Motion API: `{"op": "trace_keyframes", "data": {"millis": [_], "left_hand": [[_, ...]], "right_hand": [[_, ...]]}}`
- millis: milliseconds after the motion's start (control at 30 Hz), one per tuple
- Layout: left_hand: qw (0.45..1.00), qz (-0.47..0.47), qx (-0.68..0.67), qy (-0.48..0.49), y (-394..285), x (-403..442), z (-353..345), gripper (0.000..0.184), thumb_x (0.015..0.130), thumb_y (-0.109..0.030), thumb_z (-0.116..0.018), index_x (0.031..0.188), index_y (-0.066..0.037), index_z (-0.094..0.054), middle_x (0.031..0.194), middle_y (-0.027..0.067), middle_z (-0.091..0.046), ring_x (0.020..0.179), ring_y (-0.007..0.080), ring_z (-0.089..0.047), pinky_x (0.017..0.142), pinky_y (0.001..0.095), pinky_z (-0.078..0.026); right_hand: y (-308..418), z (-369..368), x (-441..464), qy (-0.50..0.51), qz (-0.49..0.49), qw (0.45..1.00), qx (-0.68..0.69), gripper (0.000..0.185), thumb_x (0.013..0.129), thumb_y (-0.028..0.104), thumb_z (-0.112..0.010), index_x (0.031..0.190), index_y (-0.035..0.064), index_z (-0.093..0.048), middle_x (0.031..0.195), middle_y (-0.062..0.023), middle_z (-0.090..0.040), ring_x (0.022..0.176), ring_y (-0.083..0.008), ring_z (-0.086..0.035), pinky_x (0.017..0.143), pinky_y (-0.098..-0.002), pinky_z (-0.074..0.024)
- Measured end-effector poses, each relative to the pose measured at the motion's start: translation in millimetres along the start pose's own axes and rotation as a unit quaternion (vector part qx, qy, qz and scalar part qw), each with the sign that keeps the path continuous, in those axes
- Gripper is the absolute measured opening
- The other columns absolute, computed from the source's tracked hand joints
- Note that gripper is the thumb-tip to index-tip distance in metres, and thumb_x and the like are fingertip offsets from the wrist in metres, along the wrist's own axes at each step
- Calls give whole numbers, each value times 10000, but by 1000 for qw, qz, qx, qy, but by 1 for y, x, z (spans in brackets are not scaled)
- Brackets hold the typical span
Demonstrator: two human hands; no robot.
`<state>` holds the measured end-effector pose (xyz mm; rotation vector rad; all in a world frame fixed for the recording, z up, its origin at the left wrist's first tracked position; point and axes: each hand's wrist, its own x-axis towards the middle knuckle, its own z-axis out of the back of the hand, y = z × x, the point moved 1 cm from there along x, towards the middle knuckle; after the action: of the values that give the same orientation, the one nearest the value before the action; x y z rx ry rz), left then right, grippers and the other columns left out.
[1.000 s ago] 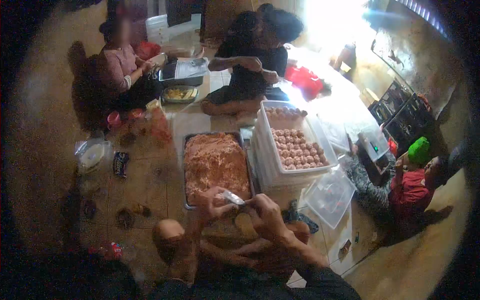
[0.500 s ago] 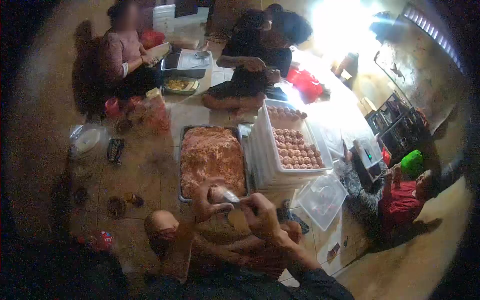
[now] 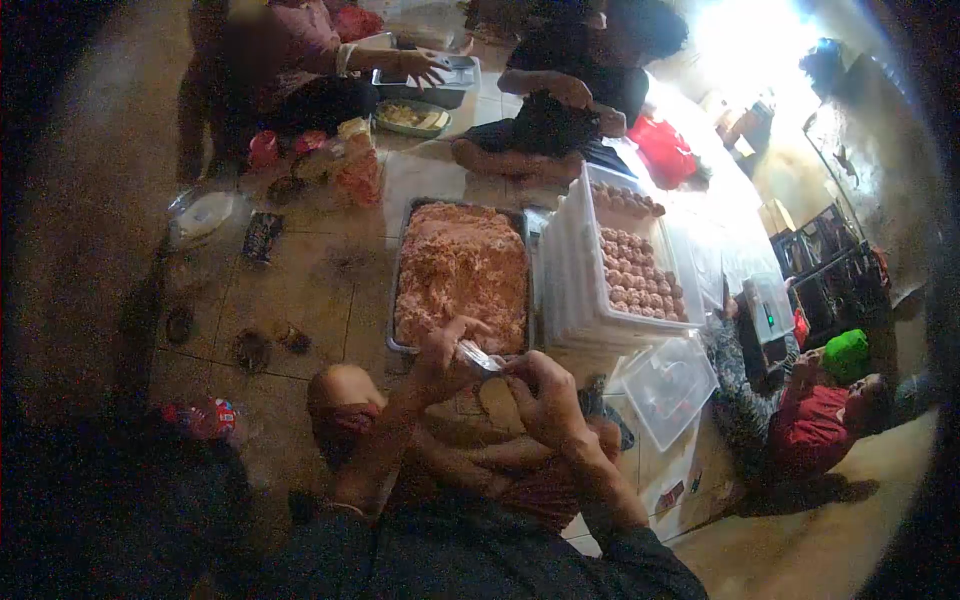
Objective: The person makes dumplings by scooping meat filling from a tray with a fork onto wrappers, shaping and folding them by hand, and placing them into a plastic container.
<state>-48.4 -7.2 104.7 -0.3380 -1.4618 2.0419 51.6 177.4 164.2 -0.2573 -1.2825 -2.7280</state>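
My right hand (image 3: 548,396) grips the handle of a metal spoon (image 3: 480,357). The spoon's bowl points left and touches or nearly touches my left hand (image 3: 442,358). My left hand is curled over the near edge of a metal tray (image 3: 392,310), and the meat mixture in its palm is mostly hidden. Pinkish ground meat mixture (image 3: 460,270) fills the tray. To its right, a stack of white plastic boxes (image 3: 567,290) has rows of meatballs (image 3: 640,275) in the top box.
A clear lid (image 3: 670,390) lies right of the stack. Beyond the tray sit two people, one by a dish of yellowish food (image 3: 412,118). Another person in red (image 3: 808,415) is at the right, near a scale (image 3: 768,305). A plate in plastic (image 3: 205,215) lies left.
The view has shifted, so the scene sits further right and higher. The spoon's bowl has turned and now shows clearly beside my left hand. The person at upper left now reaches over a container.
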Motion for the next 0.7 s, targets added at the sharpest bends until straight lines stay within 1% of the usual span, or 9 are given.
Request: {"op": "trace_keyframes", "data": {"millis": [67, 133, 200, 267, 300, 400, 500, 567, 700], "left_hand": [[997, 2, -69, 17, 41, 8, -4, 500, 836, -237, -829, 1182, -23, -537, 971, 95, -691, 946, 151, -659, 803, 315, -532], [990, 4, -139, 39, 82, 16, -9, 354, 841, -223, -822, 1041, -27, -605, 926, 80, -694, 878, 146, -664, 759, 304, -536], [984, 5, -173, 53, 66, 13, -8, 288, 844, -216, -818, 971, -28, -639, 904, 73, -696, 845, 143, -667, 738, 298, -538], [987, -88, -74, -113, -3, -2, -2, 284, 820, -237, -845, 883, -43, -647, 836, 54, -689, 759, 112, -647, 664, 293, -529], [987, -89, -73, -112, 4, -2, -5, 284, 820, -237, -845, 883, -43, -647, 836, 54, -689, 759, 112, -647, 664, 293, -529], [964, -106, -236, -68, 9, 3, -7, 323, 792, -262, -869, 890, -49, -646, 834, 57, -690, 742, 97, -642, 646, 302, -529], [992, -34, -104, -60, 14, 2, -12, 313, 797, -246, -862, 920, -51, -650, 833, 59, -689, 755, 100, -639, 657, 297, -528], [994, 28, -55, -93, 32, 10, -23, 287, 835, -263, -822, 926, -42, -665, 838, 53, -684, 760, 94, -624, 665, 278, -509], [977, -78, -177, -88, 38, 11, -23, 289, 870, -314, -768, 914, -43, -677, 766, 38, -668, 685, 116, -601, 632, 288, -487]], "right_hand": [[14, 10, -1, -50, -79, 995, 23, 106, 920, 52, -649, 1006, -10, -644, 858, -124, -696, 825, -166, -667, 745, -321, -527], [19, 18, -2, -71, -89, 993, 32, 103, 924, 54, -647, 1007, -9, -644, 852, -113, -692, 813, -149, -653, 739, -316, -524], [18, 20, -4, -95, -101, 990, 41, 101, 928, 56, -644, 1008, -7, -643, 847, -102, -688, 801, -132, -639, 732, -310, -521], [13, 17, -5, -75, -93, 992, 43, 99, 935, 60, -641, 1010, -5, -640, 837, -90, -679, 780, -118, -626, 718, -307, -519], [10, 16, -7, -77, -93, 992, 44, 99, 935, 60, -641, 1010, -5, -640, 837, -90, -679, 780, -118, -626, 718, -307, -519], [8, 14, -7, -85, -86, 992, 38, 89, 940, 64, -642, 994, -7, -642, 832, -79, -675, 784, -101, -620, 708, -304, -517], [9, 0, -8, -77, -82, 993, 42, 83, 930, 57, -649, 978, -11, -645, 849, -106, -686, 788, -140, -644, 706, -314, -519], [-3, -12, -4, -54, -15, 998, 34, 73, 921, 42, -648, 973, -9, -649, 874, -149, -693, 796, -196, -669, 704, -330, -517], [-16, -15, -3, -85, -114, 990, 20, 89, 915, 31, -641, 994, -7, -653, 916, -178, -698, 823, -236, -681, 728, -349, -518]]}}
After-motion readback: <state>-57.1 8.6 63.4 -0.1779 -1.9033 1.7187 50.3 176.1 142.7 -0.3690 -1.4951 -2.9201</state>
